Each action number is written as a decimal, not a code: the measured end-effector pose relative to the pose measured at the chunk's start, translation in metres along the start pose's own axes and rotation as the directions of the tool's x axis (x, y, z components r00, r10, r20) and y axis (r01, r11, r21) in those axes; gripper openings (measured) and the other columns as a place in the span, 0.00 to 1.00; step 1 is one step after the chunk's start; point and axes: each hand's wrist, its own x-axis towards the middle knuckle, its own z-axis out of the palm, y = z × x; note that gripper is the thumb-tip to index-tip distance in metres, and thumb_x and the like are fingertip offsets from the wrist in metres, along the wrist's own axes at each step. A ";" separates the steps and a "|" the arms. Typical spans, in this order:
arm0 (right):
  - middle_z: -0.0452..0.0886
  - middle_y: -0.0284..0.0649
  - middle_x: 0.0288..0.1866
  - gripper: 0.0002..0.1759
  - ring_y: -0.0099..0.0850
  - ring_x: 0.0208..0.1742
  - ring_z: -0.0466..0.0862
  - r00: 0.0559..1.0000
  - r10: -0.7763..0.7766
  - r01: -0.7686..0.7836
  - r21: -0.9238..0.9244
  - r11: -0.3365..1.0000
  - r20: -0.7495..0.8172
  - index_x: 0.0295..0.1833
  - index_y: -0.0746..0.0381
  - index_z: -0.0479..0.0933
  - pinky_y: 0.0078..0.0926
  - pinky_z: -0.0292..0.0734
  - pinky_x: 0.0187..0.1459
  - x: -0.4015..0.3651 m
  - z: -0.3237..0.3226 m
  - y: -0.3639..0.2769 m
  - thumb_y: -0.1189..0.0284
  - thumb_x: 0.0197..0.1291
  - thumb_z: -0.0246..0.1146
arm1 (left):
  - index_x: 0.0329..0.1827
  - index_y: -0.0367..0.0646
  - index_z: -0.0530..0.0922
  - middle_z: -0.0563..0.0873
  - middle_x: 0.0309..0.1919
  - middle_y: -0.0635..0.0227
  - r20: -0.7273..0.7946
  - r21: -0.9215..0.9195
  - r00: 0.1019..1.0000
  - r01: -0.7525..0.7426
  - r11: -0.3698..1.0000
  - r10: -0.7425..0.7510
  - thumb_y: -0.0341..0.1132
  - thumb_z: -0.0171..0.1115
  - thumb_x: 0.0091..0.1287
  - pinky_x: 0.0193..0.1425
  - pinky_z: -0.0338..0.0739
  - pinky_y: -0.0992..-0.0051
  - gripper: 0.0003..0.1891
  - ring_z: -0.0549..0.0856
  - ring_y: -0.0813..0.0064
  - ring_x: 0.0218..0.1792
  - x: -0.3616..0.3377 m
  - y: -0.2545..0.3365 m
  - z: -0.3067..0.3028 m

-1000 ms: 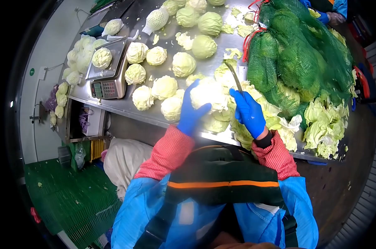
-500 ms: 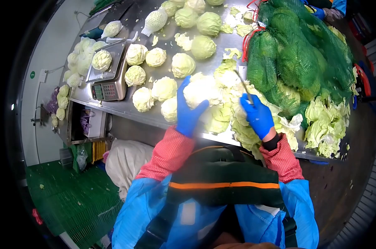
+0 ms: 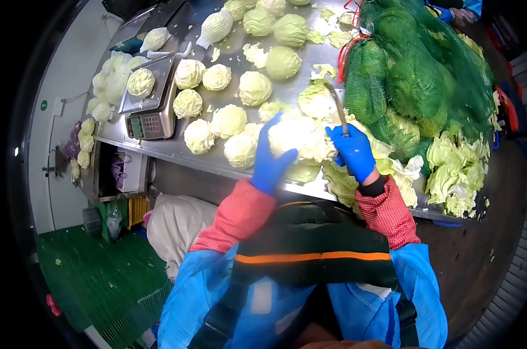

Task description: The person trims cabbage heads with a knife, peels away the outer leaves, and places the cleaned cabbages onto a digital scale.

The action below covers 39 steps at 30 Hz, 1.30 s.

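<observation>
My left hand, in a blue glove, cups the near left side of a pale cabbage, with thumb and fingers spread around it. Glare washes out much of that cabbage's surface. On its right, my gloved right hand is closed around the handle of a knife. The narrow blade points away from me, over loose leaves. Another trimmed cabbage lies just left of my left hand. Behind the held one sits a leafy cabbage.
Several cabbages cover the steel table. A scale bears one cabbage at the left. Green mesh sacks of cabbages stand at the right, with loose leaves in front. Another person's gloved hand shows at top right.
My right hand has moved slightly left toward the cabbage, and the knife has turned more upright. My left hand has shifted slightly right, still around the cabbage.
</observation>
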 end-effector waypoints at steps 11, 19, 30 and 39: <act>0.82 0.36 0.30 0.23 0.20 0.20 0.75 0.983 -0.113 0.116 0.017 0.993 -0.144 0.58 0.63 0.74 0.19 0.71 0.23 0.000 -0.031 -0.008 0.63 0.60 0.67 | 0.73 0.42 0.59 0.68 0.69 0.52 0.107 -0.540 0.938 0.334 0.773 -0.330 0.51 0.53 0.66 0.69 0.64 0.44 0.36 0.69 0.51 0.68 -0.003 -0.041 -0.004; 0.80 0.51 0.59 0.43 0.35 0.50 0.84 0.904 -0.427 0.420 -0.273 0.865 0.039 0.74 0.62 0.62 0.29 0.77 0.51 -0.020 0.013 -0.029 0.58 0.57 0.71 | 0.75 0.41 0.58 0.67 0.70 0.53 0.272 -0.577 0.853 0.515 0.634 -0.445 0.56 0.45 0.75 0.72 0.64 0.50 0.34 0.69 0.54 0.69 0.009 0.015 0.012; 0.78 0.32 0.23 0.10 0.17 0.18 0.71 0.994 -0.070 0.078 0.100 0.992 -0.086 0.47 0.62 0.75 0.14 0.65 0.19 0.014 -0.011 0.017 0.69 0.64 0.62 | 0.75 0.43 0.58 0.69 0.69 0.58 0.008 -0.637 0.934 0.281 0.718 -0.357 0.40 0.54 0.72 0.67 0.73 0.57 0.30 0.73 0.59 0.67 0.019 0.005 0.008; 0.80 0.50 0.43 0.53 0.47 0.39 0.83 0.853 -0.521 0.356 -0.762 0.541 0.027 0.74 0.64 0.57 0.39 0.79 0.39 -0.008 0.043 -0.026 0.45 0.50 0.68 | 0.75 0.46 0.57 0.73 0.61 0.61 -0.041 -0.654 0.947 0.215 0.725 -0.317 0.29 0.58 0.69 0.58 0.78 0.68 0.32 0.77 0.68 0.60 0.023 -0.003 0.024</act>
